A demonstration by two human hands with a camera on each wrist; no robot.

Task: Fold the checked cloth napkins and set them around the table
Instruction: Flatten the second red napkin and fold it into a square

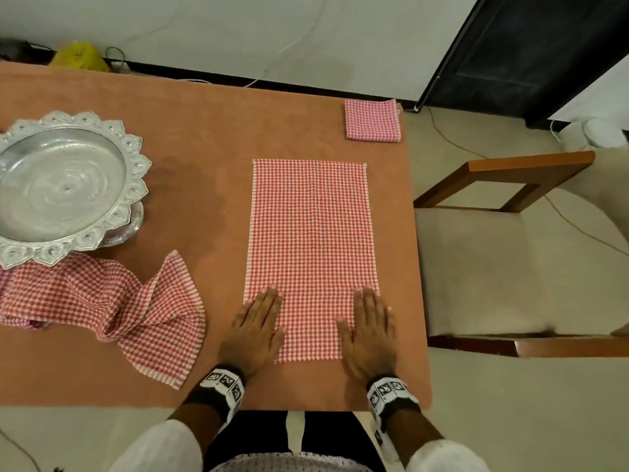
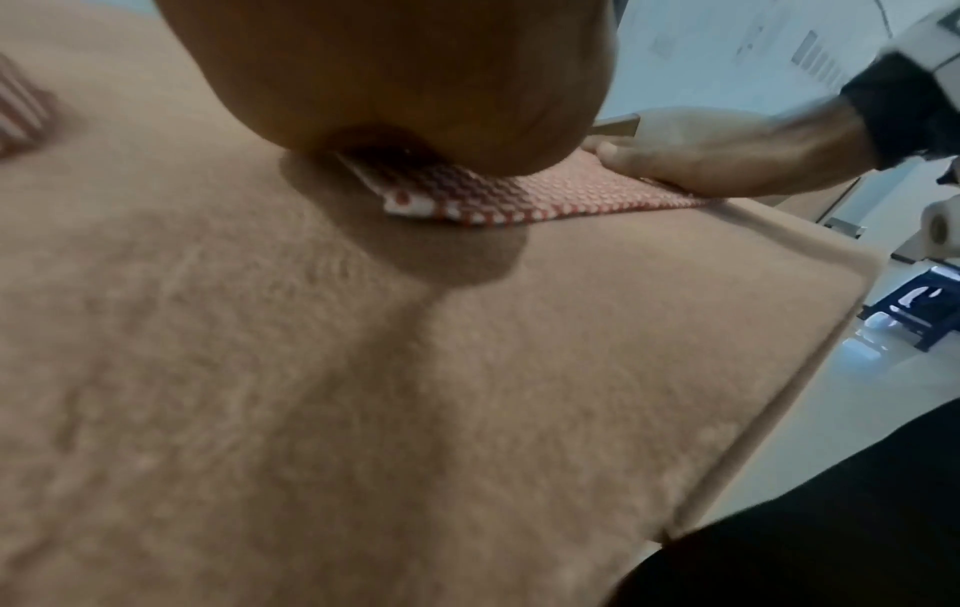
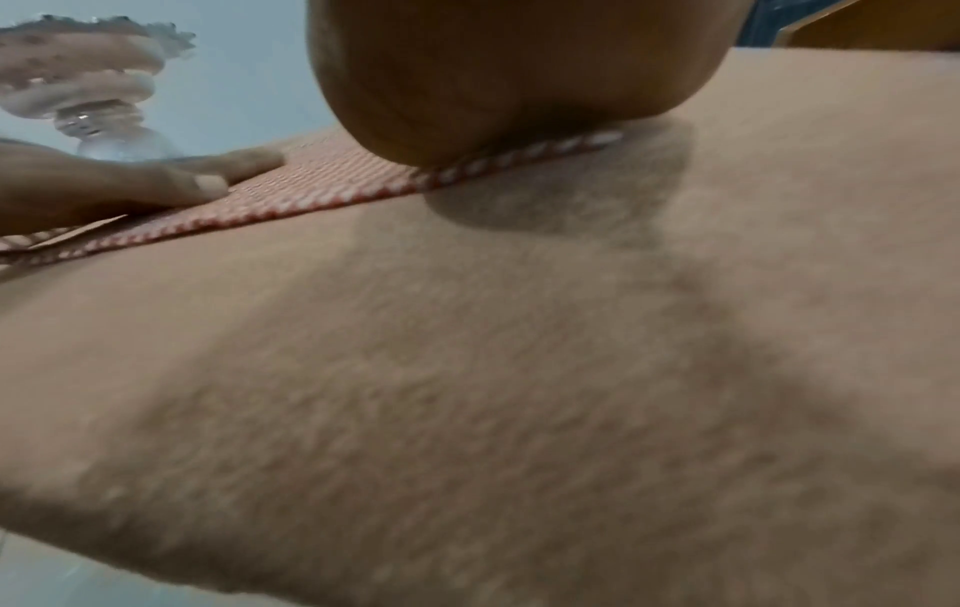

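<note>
A red-and-white checked napkin lies flat as a long rectangle on the brown table cover. My left hand presses flat on its near left corner, and my right hand presses flat on its near right corner, fingers straight. A folded checked napkin sits at the far right corner. A crumpled checked napkin lies to the left. The left wrist view shows the napkin's corner under my palm, with my right hand beyond it. The right wrist view shows the napkin's edge and my left hand.
A silver pedestal tray with a scalloped rim stands at the left, partly over the crumpled napkin. A wooden chair with a pale seat stands close to the table's right edge. A yellow bag lies on the floor beyond.
</note>
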